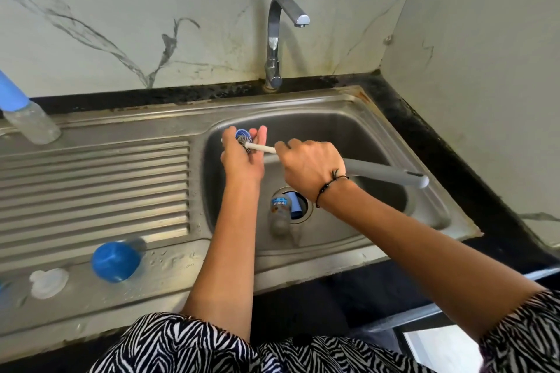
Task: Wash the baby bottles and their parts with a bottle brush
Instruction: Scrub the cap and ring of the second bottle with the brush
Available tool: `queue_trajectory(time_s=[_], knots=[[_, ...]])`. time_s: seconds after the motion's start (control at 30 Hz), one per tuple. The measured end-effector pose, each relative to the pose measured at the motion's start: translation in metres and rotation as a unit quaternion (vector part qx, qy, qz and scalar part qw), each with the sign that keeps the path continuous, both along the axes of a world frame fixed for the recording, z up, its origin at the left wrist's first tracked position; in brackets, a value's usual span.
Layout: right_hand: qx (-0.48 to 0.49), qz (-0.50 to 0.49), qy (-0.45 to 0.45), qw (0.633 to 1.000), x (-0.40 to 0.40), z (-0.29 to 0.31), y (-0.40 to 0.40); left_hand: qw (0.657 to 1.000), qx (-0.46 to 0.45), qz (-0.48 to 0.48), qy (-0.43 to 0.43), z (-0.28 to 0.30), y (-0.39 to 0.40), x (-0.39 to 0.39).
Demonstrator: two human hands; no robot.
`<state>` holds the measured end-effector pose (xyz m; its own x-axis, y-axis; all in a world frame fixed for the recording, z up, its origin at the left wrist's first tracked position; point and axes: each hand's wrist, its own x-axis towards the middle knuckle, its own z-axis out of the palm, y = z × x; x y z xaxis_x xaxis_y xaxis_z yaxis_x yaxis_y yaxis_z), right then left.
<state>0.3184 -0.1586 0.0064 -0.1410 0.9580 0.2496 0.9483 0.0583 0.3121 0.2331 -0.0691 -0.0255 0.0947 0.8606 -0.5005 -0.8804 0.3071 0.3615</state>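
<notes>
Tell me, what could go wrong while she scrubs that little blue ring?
The blue ring is only pinched in the left hand over the sink; a hard push from the brush might knock it down. The bottle lies over the drain and may block water.

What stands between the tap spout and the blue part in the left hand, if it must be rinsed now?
Nothing visible does. The left hand holds the blue ring over the sink, left of the tap spout. The bottle brush is in it.
</notes>
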Motion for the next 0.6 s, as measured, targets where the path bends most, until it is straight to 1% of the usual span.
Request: queue_trajectory(time_s=[0.07, 0.1, 0.13, 0.17, 0.2, 0.23, 0.27, 0.3, 0.33, 0.37, 0.4, 0.43, 0.47, 0.5, 0.53, 0.6], knots=[[-0.067, -0.039, 0.137, 0.988, 0.0, 0.006, 0.006, 0.999, 0.026, 0.0, -0.021, 0.002, 0.002, -0.001], [-0.093, -0.061, 0.211, 0.971, -0.002, 0.009, 0.009, 0.999, 0.037, 0.001, -0.025, 0.003, 0.002, -0.003], [-0.119, -0.072, 0.299, 0.944, -0.003, 0.012, 0.012, 0.999, 0.046, 0.002, -0.029, 0.003, 0.002, -0.005], [-0.149, -0.086, 0.415, 0.893, -0.002, 0.015, 0.015, 0.998, 0.056, -0.001, -0.034, 0.004, 0.001, -0.007], [-0.193, -0.108, 0.527, 0.821, 0.001, 0.017, 0.019, 0.997, 0.064, -0.004, -0.043, 0.005, -0.001, -0.009], [-0.246, -0.131, 0.605, 0.745, 0.006, 0.018, 0.02, 0.996, 0.071, -0.005, -0.052, 0.007, -0.003, -0.01], [-0.303, -0.146, 0.652, 0.679, 0.012, 0.02, 0.02, 0.995, 0.076, -0.004, -0.059, 0.007, -0.004, -0.011], [-0.348, -0.148, 0.669, 0.64, 0.016, 0.022, 0.019, 0.995, 0.077, -0.001, -0.058, 0.007, -0.005, -0.011], [-0.366, -0.147, 0.665, 0.634, 0.018, 0.023, 0.019, 0.996, 0.073, 0.003, -0.043, 0.006, -0.006, -0.009], [-0.358, -0.146, 0.637, 0.667, 0.016, 0.024, 0.02, 0.998, 0.063, 0.009, -0.014, 0.003, -0.007, -0.007], [-0.323, -0.142, 0.564, 0.747, 0.012, 0.024, 0.019, 0.998, 0.05, 0.018, 0.022, -0.001, -0.007, -0.005], [-0.27, -0.128, 0.438, 0.848, 0.007, 0.025, 0.016, 0.997, 0.036, 0.025, 0.057, -0.006, -0.007, -0.003], [-0.213, -0.108, 0.296, 0.925, 0.003, 0.023, 0.013, 0.996, 0.022, 0.029, 0.084, -0.01, -0.006, -0.002], [-0.165, -0.089, 0.183, 0.965, -0.001, 0.02, 0.008, 0.994, 0.009, 0.029, 0.103, -0.011, -0.005, -0.001], [-0.131, -0.069, 0.117, 0.982, -0.003, 0.017, 0.003, 0.993, -0.003, 0.027, 0.117, -0.012, -0.003, -0.001], [-0.067, -0.004, 0.017, 0.998, -0.002, 0.011, -0.003, 0.991, -0.027, 0.029, 0.127, -0.01, -0.001, -0.001]])
